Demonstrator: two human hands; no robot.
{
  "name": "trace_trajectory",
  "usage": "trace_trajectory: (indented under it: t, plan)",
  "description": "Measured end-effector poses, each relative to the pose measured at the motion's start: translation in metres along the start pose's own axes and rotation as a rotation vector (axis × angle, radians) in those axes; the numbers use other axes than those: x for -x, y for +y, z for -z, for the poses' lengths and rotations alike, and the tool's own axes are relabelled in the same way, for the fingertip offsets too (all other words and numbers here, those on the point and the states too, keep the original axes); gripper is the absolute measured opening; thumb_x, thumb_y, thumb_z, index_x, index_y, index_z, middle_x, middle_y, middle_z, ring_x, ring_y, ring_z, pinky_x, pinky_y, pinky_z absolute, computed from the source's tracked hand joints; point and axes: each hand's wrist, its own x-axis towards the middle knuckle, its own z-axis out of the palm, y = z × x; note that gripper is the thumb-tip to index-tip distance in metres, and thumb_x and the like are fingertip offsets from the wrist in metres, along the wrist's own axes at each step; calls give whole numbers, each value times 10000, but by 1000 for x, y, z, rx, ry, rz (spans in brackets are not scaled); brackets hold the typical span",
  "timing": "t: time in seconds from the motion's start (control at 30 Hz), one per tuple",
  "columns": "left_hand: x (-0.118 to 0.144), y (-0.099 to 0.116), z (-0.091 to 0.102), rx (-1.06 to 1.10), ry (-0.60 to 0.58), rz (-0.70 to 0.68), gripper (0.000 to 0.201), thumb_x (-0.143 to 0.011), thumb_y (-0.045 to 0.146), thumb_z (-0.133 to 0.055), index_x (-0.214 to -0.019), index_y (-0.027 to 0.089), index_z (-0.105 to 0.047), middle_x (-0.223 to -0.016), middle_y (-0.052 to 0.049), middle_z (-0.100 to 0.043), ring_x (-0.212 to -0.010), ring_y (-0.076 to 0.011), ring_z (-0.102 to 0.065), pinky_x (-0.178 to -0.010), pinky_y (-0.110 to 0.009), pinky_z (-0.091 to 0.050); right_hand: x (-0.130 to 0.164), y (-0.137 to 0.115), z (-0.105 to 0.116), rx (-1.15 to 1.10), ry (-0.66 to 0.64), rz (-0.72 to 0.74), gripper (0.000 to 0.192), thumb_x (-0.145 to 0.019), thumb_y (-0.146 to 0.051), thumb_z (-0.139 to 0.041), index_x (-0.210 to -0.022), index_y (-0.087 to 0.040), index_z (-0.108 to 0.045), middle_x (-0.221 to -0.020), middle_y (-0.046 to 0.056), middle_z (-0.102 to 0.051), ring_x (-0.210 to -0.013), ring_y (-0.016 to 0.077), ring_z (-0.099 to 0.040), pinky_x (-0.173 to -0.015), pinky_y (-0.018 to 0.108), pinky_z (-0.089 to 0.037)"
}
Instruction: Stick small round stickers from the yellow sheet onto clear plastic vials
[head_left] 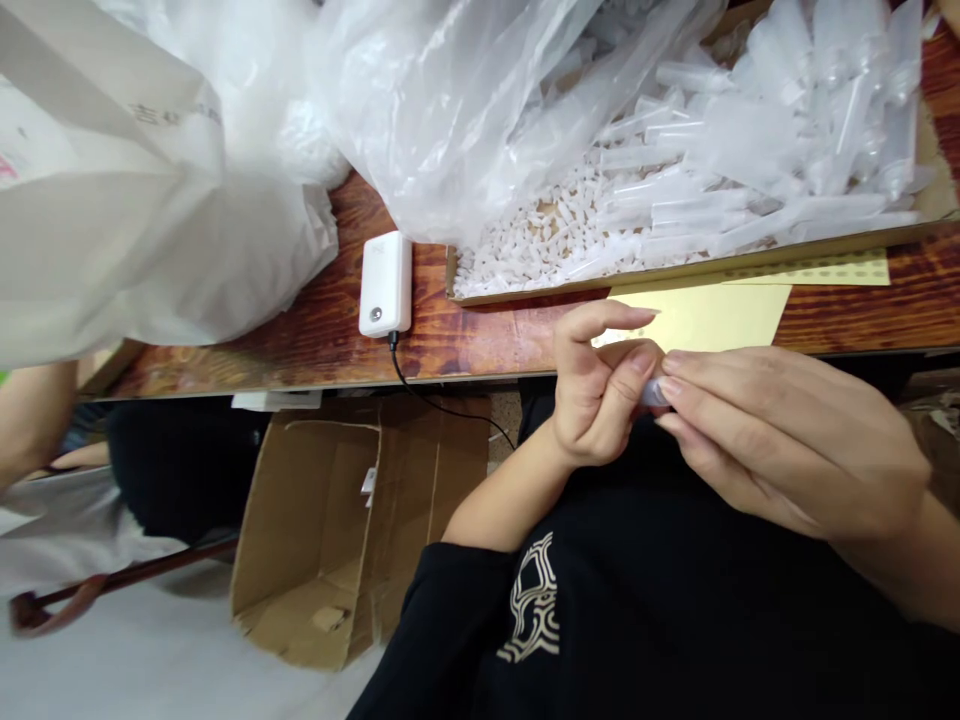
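The head view shows both your hands just off the bench's (pixel 442 352) near edge, in front of your black shirt (pixel 675 600). Your left hand (pixel 600 405) pinches a small translucent plastic piece (pixel 652 393) between its thumb and curled fingers, while one finger stretches out above. The fingers of your right hand (pixel 802 440) are closed on the other end of that piece, which they partly hide. Beyond your hands, a yellow sheet (pixel 705 312) lies by the near edge; behind it, a shallow cardboard tray (pixel 937 170) holds translucent plastic tubes (pixel 701 210) towards its right end and small white plastic bits (pixel 525 245) towards its left. A clear plastic bag (pixel 442 130) droops over the tray's left part. Left of the tray stands a white power bank (pixel 385 283), its black cable (pixel 431 398) running over the near edge. A white printed bag (pixel 150 240) covers the bench's left end, and an open cardboard box (pixel 307 510) sits below the near edge.
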Motion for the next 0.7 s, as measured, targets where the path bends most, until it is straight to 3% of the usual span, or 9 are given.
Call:
trace_trajectory:
  t: [0.1, 0.23, 0.37, 0.57, 0.7]
  plan:
    - [1, -1, -4, -49, 52, 6, 460, -948, 694, -484, -1199, 313, -429, -674, 32, -455, -458, -132, -447, -502, -345, -429, 5, 4, -12, -48, 131, -21, 251, -916, -114, -694, -1108, -274, -713, -1124, 29, -807, -1048, 224, -777, -891, 333, -660]
    - [2, -2, -5, -26, 28, 7, 479, -961, 713, -456, -1221, 312, -409, -594, 63, -411, -422, -129, -439, -477, -313, -366, 6, 4, -25, -188, 280, -81, 278, -869, -75, -748, -1084, -246, -701, -1031, 40, -810, -927, 193, -787, -787, 321, -640]
    - [2, -3, -4, -30, 43, 43, 516, -949, 727, -481, -1251, 315, -406, -564, 76, -395, -397, -130, -430, -458, -311, -335, 6, 1, -32, -254, 301, -204, 185, -937, -180, -723, -1087, -277, -678, -998, 23, -809, -868, 182, -782, -760, 349, -613]
    - [0, -1, -3, 68, -29, 17, 374, -996, 615, -511, -1184, 317, -386, -580, 77, -452, -411, -125, -480, -427, -276, -315, 10, 1, -26, -87, 262, -86, 248, -916, -96, -690, -1085, -278, -687, -1037, 19, -812, -885, 189, -769, -770, 363, -572]
    - [-2, -3, -4, 97, -104, -77, 316, -1030, 504, -537, -1215, 304, -378, -599, 84, -467, -421, -107, -474, -448, -263, -350, 6, 1, -23, -178, 202, -174, 269, -937, -172, -706, -1185, -258, -647, -998, 31, -782, -878, 186, -741, -801, 348, -592]
